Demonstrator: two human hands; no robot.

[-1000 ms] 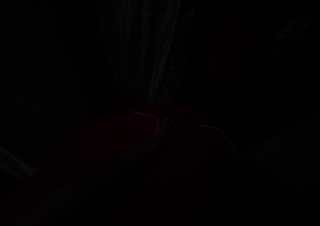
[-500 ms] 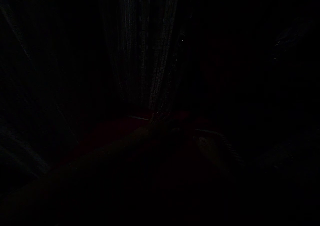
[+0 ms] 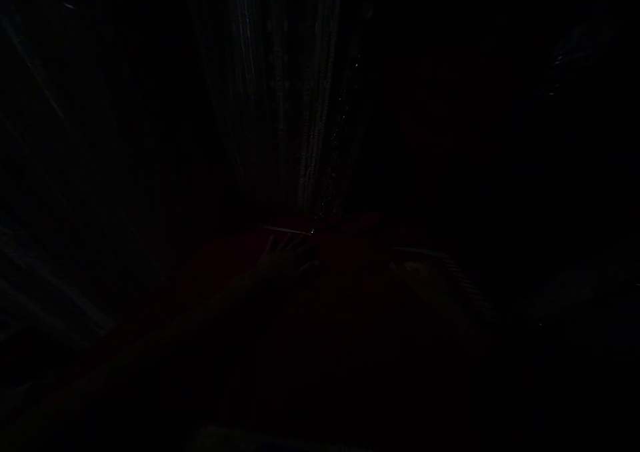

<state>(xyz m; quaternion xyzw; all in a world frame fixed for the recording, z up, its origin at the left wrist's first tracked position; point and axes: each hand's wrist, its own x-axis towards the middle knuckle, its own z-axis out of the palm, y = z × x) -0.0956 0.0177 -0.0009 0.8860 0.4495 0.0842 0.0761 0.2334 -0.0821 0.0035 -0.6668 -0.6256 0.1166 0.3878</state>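
Very dark, most detail lost. Red cloth [image 3: 345,275] is the biggest thing, spread across the middle and near part of the scene; what it lies on, cannot tell. Looks like fabric, so probably light, soft and limp, not fragile, likely to wrinkle or slide if pushed; thickness unclear. Best hold is probably a pinch at the far edge or the right-hand corner, with a flat palm for the middle.

Striped hanging fabric [image 3: 313,132] drops down at the far side, curtain-like, behind the cloth.

Left hand [image 3: 286,255] reaches in from the left, open, fingers apart, over the far part of the cloth; firm contact hard to confirm. Right hand [image 3: 414,269] is at the right, dim, just near of the edging; whether it grips, cannot tell.

Striped edging [image 3: 467,284] runs down the right side. Thin pale strip [image 3: 285,229] sits just beyond the left fingers. Tiny bright glint [image 3: 313,231] at its right end.
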